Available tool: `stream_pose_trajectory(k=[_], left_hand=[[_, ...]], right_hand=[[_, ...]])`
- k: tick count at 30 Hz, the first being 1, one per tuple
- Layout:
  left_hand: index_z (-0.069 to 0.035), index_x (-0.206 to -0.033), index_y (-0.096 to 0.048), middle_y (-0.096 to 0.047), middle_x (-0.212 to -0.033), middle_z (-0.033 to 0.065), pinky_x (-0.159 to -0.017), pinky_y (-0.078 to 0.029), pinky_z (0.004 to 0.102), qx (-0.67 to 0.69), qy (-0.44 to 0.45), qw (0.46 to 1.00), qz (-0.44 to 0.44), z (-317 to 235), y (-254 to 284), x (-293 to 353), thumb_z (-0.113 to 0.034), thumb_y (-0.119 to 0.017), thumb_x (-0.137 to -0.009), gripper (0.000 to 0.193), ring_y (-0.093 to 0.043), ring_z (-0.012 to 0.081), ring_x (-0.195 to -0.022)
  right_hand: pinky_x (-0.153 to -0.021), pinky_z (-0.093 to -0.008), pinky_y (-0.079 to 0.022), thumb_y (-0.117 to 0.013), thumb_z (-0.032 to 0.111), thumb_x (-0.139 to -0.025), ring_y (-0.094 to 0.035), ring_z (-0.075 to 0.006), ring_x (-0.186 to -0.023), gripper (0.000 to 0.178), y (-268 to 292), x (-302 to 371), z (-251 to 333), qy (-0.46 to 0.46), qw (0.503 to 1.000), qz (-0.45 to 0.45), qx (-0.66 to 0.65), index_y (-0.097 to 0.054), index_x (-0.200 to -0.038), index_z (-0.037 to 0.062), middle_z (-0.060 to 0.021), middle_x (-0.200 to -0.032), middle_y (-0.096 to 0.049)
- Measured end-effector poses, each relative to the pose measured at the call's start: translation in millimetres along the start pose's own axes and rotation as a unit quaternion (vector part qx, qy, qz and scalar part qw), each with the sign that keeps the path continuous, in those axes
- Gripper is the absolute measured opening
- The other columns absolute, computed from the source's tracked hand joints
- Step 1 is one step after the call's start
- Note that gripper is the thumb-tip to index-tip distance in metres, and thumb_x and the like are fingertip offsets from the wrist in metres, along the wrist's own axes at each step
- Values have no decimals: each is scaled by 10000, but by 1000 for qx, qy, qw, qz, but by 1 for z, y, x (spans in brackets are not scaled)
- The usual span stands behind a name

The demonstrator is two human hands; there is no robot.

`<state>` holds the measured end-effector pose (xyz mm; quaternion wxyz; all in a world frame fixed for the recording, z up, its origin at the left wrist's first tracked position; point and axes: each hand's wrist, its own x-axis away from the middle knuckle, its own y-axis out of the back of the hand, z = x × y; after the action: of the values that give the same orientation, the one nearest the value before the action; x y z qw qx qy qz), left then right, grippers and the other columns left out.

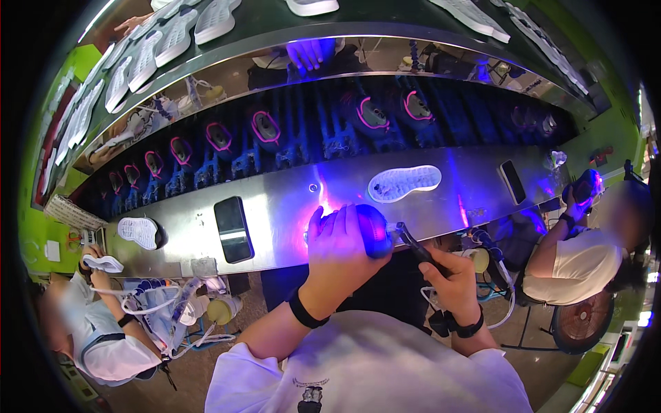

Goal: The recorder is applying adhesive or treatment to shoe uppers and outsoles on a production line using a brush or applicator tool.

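Note:
My left hand (337, 248) is wrapped over a dark shoe upper (375, 233) at the table's near edge, lit blue and violet. Most of the shoe is hidden under the palm and fingers. My right hand (451, 279) grips a slim black-handled tool (416, 249), whose narrow tip meets or nearly meets the shoe's right end; contact is hard to tell. Just beyond lies a white shoe sole (405, 183) on the metal table (289, 186).
Behind the table, a dark conveyor (296, 148) carries several pink-collared shoes (265, 128). Above it, a shelf (385, 19) bears white soles. Phones (234, 230) (512, 182) and another sole (138, 233) lie on the table. Co-workers sit left (117, 330) and right (575, 265).

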<state>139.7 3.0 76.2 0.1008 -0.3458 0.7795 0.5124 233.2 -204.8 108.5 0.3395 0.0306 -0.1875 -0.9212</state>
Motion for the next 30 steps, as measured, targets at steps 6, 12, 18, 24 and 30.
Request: stream_pose_trajectory(k=[6,12,18,24,30], left_hand=[[-62,-1084,-677,-686,-1066,126,-1045,-424,511,-25,-18,1000,-2,0,-7,-5,-441,-782,-716,539,-715,258,-882],[-64,-1158,-673,-686,-1043,133,-1020,-444,519,7,6,999,52,11,1,-17,-509,-766,-727,626,-713,254,-923],[38,-1446,-450,-636,-1056,142,-863,-549,394,-25,-19,995,97,32,8,-17,-350,-858,-696,938,-692,272,-974],[-41,-1560,-297,-642,-1125,186,-722,-581,432,-8,-6,979,203,65,13,-1,-228,-863,-691,1054,-698,360,-910],[-6,-1541,-293,-617,-1270,266,-934,-553,468,155,84,949,262,55,26,13,-287,-916,-636,1134,-661,430,-1093]], right_hand=[[-652,-256,-475,-748,45,-864,-599,-99,-693,305,15,-9,1,91,990,-2,108,-725,-1165,0,-53,-776,-680],[-695,-286,-506,-753,18,-838,-657,-160,-730,318,12,-28,-11,156,979,6,133,-723,-1154,-4,-99,-811,-700],[-687,-281,-499,-745,-6,-847,-638,-155,-711,316,-1,-52,-28,183,972,-30,142,-714,-1162,-13,-85,-798,-671],[-713,-236,-506,-705,22,-919,-618,-90,-773,313,-16,-57,-58,-6,994,15,-104,-689,-1223,-52,-35,-886,-690],[-676,-237,-487,-715,61,-917,-592,-62,-746,309,7,-73,-13,45,997,44,-45,-704,-1214,-23,-9,-857,-679]])
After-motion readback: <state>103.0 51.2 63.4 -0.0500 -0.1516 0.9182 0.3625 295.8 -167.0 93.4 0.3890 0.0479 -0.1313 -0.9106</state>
